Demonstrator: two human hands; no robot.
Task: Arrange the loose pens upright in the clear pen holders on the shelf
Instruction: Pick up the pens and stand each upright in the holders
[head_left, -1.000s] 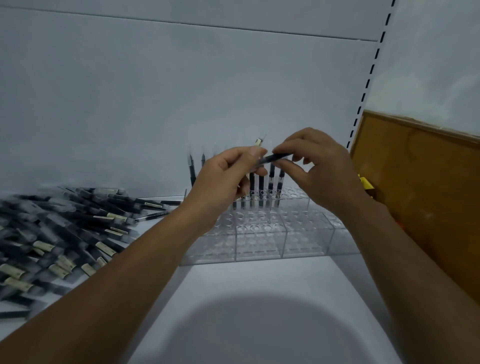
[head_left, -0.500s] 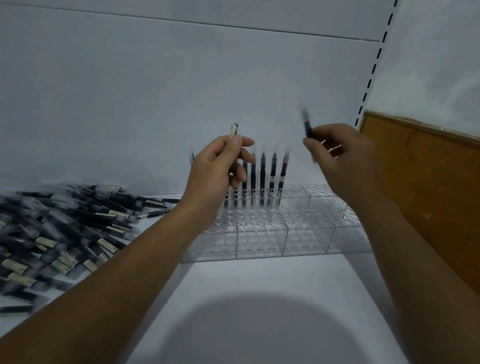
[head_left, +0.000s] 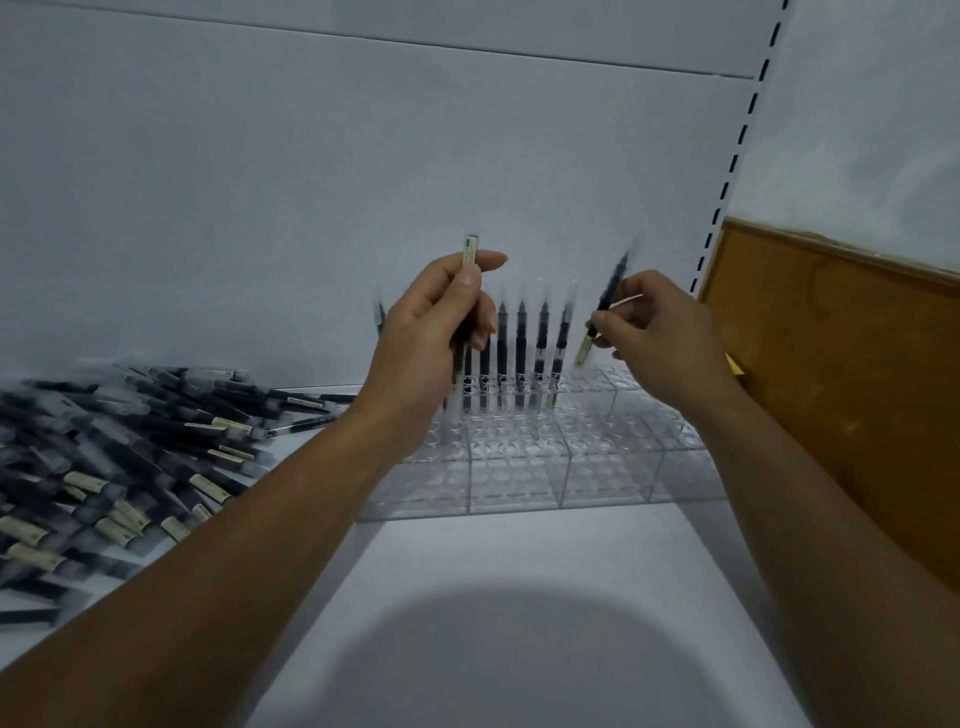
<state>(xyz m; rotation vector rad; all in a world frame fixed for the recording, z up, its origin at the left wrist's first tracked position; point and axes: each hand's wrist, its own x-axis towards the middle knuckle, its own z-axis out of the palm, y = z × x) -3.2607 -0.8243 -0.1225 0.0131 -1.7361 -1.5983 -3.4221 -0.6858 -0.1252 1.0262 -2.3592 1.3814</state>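
Clear pen holders (head_left: 602, 467) with round slots stand in a row on the white shelf (head_left: 519, 597). Several dark pens (head_left: 521, 353) stand upright in the back row. My left hand (head_left: 426, 353) grips a pen (head_left: 470, 254) upright in front of that row, its labelled end on top. My right hand (head_left: 660, 343) pinches another pen (head_left: 605, 306), tilted, with its labelled end low and just above the back-row slots to the right of the standing pens. A big pile of loose pens (head_left: 119, 457) lies on the shelf at the left.
The shelf's white back panel (head_left: 363, 182) rises right behind the holders. A slotted upright (head_left: 732, 171) and a brown wooden board (head_left: 852, 374) close off the right side. A small yellow thing (head_left: 735, 364) shows behind my right wrist.
My hands have drawn apart, each with one pen. The right hand has turned its pen and brought it down toward the back row. The left hand has lifted slightly.
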